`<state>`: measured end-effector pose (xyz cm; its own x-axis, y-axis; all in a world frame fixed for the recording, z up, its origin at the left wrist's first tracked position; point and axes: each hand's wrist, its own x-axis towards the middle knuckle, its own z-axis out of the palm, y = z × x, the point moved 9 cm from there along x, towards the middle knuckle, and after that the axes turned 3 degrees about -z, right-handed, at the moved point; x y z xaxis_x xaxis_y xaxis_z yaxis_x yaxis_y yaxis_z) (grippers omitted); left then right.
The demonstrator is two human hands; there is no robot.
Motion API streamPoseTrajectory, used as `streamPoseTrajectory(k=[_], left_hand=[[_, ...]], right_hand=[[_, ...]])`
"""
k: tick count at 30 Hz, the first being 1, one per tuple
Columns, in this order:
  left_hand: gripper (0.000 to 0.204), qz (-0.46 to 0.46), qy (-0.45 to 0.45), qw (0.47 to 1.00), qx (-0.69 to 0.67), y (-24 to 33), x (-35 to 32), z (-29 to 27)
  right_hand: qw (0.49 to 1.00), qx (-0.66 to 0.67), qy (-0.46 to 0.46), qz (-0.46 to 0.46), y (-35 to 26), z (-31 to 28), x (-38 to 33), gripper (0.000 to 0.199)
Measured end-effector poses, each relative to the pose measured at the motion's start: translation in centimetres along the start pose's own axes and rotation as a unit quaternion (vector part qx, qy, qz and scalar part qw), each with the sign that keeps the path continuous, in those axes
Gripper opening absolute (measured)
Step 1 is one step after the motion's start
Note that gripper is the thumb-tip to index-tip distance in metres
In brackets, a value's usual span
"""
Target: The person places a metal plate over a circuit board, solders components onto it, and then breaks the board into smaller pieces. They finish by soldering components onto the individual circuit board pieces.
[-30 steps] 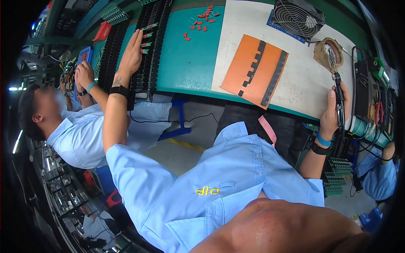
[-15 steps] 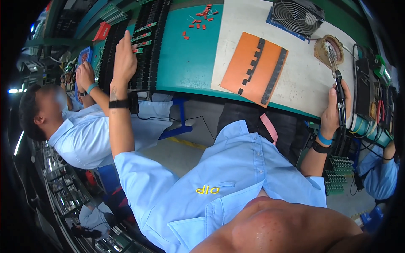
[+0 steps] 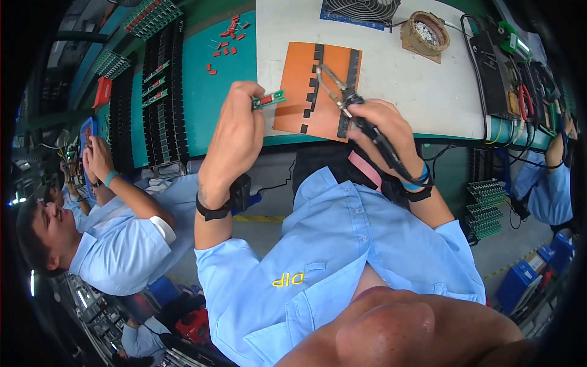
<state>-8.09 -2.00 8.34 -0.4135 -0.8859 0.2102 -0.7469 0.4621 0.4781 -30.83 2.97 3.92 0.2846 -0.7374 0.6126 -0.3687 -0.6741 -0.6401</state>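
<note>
My left hand (image 3: 235, 131) is closed on the end of a small green circuit board (image 3: 277, 98), which carries a red component. The board is held level just above the left edge of an orange plate (image 3: 287, 79) fitted with black strips. In my right hand (image 3: 388, 125) is a two-pronged soldering iron (image 3: 374, 131) with a black handle and cable. Its metal prongs point up and left over the plate's black strips, apart from the board.
Loose red components (image 3: 231, 40) lie on the green mat. Black racks (image 3: 164, 104) holding boards stand at left, beside a co-worker (image 3: 122, 232). A pot of silvery bits (image 3: 428, 33) and a fan (image 3: 361, 7) sit at the back; a black soldering station (image 3: 498, 79) stands right.
My left hand has come from the rack toward the plate and now holds a circuit board. My right hand has lifted the soldering iron out of the pot and moved left over the plate.
</note>
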Motion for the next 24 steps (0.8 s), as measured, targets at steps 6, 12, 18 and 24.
streamPoseTrajectory(k=[6, 12, 18, 24], left_hand=[[0.029, 0.027, 0.031, 0.997, -0.058, 1.6, 0.0, -0.2], [0.036, -0.021, 0.027, 0.987, -0.158, -1.2, -0.5, 0.3], [0.034, -0.179, -0.041, 0.860, -0.477, -3.9, -0.5, 3.6], [0.035, -0.236, -0.112, 0.718, -0.646, -3.9, -0.6, 5.8]], right_hand=[[0.997, -0.037, -0.073, 0.001, -1.3, 2.2, 1.2, 0.063], [0.990, -0.090, -0.100, 0.040, -0.6, 0.9, 2.0, 0.064], [0.991, 0.033, 0.039, 0.122, -1.6, -1.8, 1.8, 0.051], [0.993, 0.109, 0.010, 0.045, -3.3, -2.3, 2.2, 0.040]])
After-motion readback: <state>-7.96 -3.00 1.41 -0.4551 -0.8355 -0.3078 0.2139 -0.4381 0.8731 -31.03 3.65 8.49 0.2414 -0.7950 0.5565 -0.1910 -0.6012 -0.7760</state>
